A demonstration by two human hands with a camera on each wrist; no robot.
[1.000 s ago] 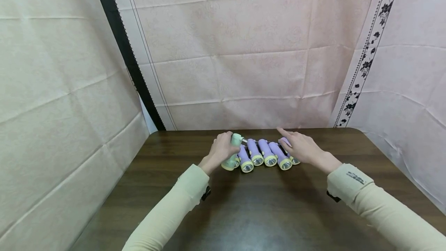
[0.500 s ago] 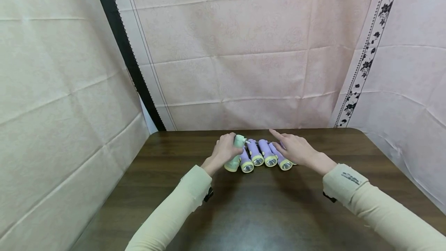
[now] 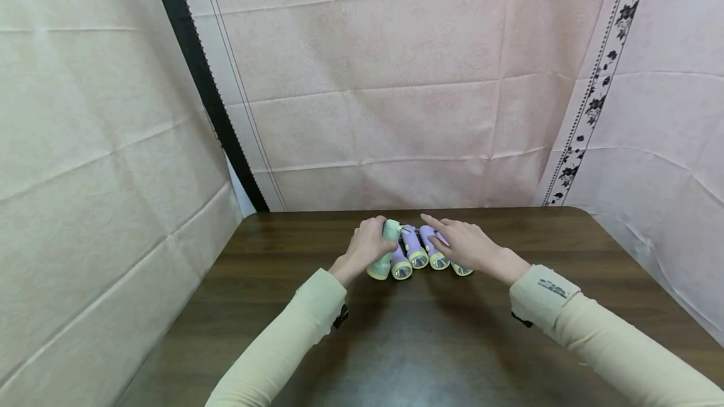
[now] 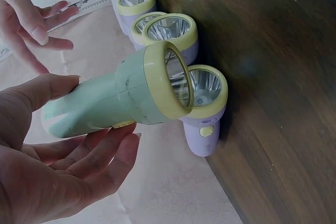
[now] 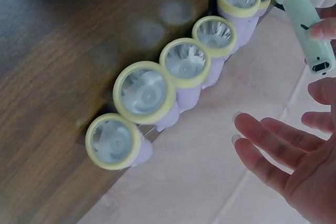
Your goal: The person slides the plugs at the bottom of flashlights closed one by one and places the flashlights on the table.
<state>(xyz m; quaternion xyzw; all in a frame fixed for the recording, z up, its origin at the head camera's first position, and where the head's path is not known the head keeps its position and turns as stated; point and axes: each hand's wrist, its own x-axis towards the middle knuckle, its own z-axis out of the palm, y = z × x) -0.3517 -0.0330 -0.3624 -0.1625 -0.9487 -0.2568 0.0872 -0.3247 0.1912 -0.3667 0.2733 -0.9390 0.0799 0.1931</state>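
A mint-green flashlight (image 4: 110, 98) with a pale yellow head is in my left hand (image 3: 364, 247), gripped between thumb and fingers. In the left wrist view its head overlaps a purple flashlight (image 4: 205, 135) standing behind it; I cannot tell whether they touch. Several purple flashlights with yellow rims, such as one near the middle (image 3: 413, 245), stand in a row near the table's far edge. My right hand (image 3: 469, 245) hovers over the right end of that row with its fingers spread, hiding part of it. Nothing is in the right hand (image 5: 294, 166) in its wrist view.
The dark wooden table (image 3: 418, 344) extends toward me in front of the row. Pale cloth (image 3: 396, 80) hangs behind the far edge, and another cloth (image 3: 102, 193) hangs along the left side.
My right hand has moved left over the row, covering flashlights at its right end. The left hand, still gripping the green flashlight, has shifted slightly right.
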